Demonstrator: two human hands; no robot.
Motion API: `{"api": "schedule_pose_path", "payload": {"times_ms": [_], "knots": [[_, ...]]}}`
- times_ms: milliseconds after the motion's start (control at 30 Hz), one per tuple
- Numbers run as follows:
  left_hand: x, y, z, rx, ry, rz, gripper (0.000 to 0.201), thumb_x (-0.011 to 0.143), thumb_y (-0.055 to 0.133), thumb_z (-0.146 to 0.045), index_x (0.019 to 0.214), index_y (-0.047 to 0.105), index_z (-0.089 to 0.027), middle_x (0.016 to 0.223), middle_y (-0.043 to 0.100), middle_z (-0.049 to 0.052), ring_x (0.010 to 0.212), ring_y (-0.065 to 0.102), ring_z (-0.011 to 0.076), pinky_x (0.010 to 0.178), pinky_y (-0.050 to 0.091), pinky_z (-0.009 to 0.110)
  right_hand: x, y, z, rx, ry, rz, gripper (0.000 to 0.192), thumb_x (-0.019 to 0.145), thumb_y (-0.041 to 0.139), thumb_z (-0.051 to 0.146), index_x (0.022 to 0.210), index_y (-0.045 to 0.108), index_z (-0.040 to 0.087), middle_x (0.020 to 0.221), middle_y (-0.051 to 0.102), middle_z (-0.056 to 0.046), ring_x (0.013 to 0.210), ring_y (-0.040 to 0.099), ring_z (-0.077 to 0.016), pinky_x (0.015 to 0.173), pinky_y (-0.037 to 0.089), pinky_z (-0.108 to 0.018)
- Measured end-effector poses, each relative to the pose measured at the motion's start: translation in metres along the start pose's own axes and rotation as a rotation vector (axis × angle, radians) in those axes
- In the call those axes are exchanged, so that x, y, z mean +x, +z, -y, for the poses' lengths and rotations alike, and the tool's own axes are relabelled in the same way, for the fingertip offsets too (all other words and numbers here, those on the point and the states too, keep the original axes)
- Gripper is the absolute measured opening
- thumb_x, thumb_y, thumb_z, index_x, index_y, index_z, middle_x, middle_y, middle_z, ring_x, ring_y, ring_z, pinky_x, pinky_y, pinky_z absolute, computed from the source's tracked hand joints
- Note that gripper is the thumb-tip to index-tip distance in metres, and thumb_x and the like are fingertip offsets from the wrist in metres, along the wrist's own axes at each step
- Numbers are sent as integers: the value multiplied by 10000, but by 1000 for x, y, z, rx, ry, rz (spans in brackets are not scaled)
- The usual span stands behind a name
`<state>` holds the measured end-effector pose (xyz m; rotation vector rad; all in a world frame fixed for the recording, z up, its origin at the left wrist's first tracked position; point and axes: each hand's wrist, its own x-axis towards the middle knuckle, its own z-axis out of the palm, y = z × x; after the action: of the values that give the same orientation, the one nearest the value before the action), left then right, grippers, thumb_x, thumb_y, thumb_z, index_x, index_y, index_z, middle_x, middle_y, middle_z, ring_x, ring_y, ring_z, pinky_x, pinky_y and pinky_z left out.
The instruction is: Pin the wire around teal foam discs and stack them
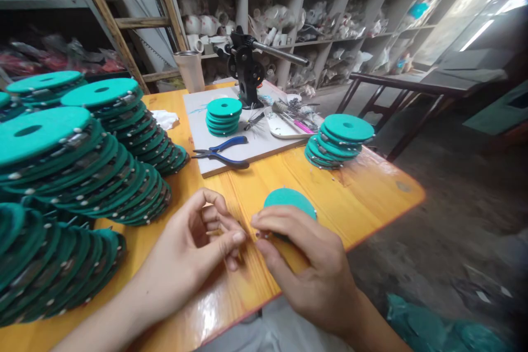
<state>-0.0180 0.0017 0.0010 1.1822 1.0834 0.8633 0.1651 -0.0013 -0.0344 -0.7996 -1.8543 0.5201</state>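
Pinching at the rim of one teal disc (289, 200), the right hand (305, 264) holds it against the worktop (371, 198), grip closed. One left hand (198, 242) meets it, fingertips nipped together on something too small to tell. Beyond lie one pair of pliers (223, 155) and two short disc stacks (224, 115) (339, 141).

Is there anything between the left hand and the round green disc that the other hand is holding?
Nothing visible. The right hand grips the teal round felt disc over the orange wooden table. The left hand pinches its fingers right at the disc's near edge, fingertips nearly meeting the right hand's. The blue-handled pliers lie farther back.
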Motion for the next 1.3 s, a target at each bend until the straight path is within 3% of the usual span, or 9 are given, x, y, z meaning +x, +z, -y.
{"api": "schedule_pose_path", "payload": {"times_ms": [100,267,433,600,767,1000,1300], "knots": [[0,1,-3,-47,-6,7,317,852,674,-232,903,364,-185,742,623,-35,573,605,70,569,525,196,1,-1,3,-29,-24,10,301,848,621,82,1144,595,128,1117,600,-59,1086,568,-124,964,499,-248],[-1,5,-1,-70,-17,35,287,849,673,-278,906,409,-183,797,606,-8,634,612,101,607,532,242,2,1,1,-21,-40,-38,121,867,613,50,907,653,157,953,602,-14,925,591,-75,820,505,-186],[1,12,10,169,108,113,201,881,599,-218,1082,593,-212,989,546,42,825,564,128,703,481,249,0,-4,0,-20,60,-34,100,860,623,118,892,654,208,1109,500,-23,1075,521,-117,938,437,-268],[6,14,13,188,186,128,134,868,618,-263,858,719,-175,881,574,53,837,565,156,722,452,265,0,-7,-2,28,99,46,115,877,606,138,916,637,242,1129,465,-17,1112,486,-125,952,401,-282],[8,12,13,221,155,49,136,845,624,-254,837,713,-151,831,638,66,747,607,160,655,469,265,0,-8,-4,12,108,36,80,908,548,117,907,569,194,1030,479,-30,1018,503,-102,889,418,-234],[9,15,14,176,-2,15,171,807,645,-284,857,697,-129,750,663,65,605,556,125,555,433,234,0,-5,-2,-71,101,13,77,896,501,89,854,509,153,975,472,-29,963,492,-88,862,403,-215],[7,13,14,182,-43,-2,177,803,665,-316,861,707,-154,785,672,59,618,536,114,556,424,217,0,-5,-2,-86,101,22,72,881,496,82,832,500,134,954,458,-24,938,479,-74,837,390,-200]]}}
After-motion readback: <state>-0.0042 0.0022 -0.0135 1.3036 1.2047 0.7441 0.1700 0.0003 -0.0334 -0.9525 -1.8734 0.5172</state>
